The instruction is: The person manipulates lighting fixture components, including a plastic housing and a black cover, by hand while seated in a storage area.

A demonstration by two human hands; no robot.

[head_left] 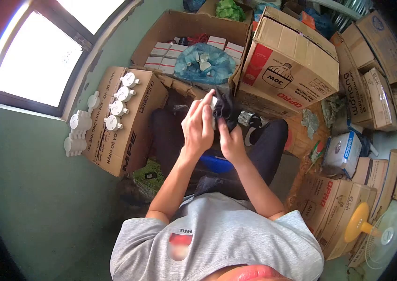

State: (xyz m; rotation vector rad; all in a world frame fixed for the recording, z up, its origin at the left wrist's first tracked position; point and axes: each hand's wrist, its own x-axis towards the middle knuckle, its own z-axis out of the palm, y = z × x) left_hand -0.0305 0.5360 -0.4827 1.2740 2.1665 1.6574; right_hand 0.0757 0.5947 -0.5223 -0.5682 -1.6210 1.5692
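Observation:
My left hand (198, 127) is closed on a small white item (214, 102), mostly hidden behind its fingers. My right hand (232, 142) presses a black cloth (223, 108) against the same item from the other side. Both hands are close together in front of my knees. White round fittings (119, 108) with short side stubs stand in rows on a cardboard box (133, 133) to the left. Beyond my hands, a blue plastic bag (204, 63) with small white pieces lies in an open carton (161, 30) among small white boxes.
A large lamp carton (292, 61) stands at the upper right. More cartons (332, 210) are stacked along the right side, near a fan with a yellow base (358, 222). A window (39, 56) is at the upper left. Something blue (216, 164) lies between my legs.

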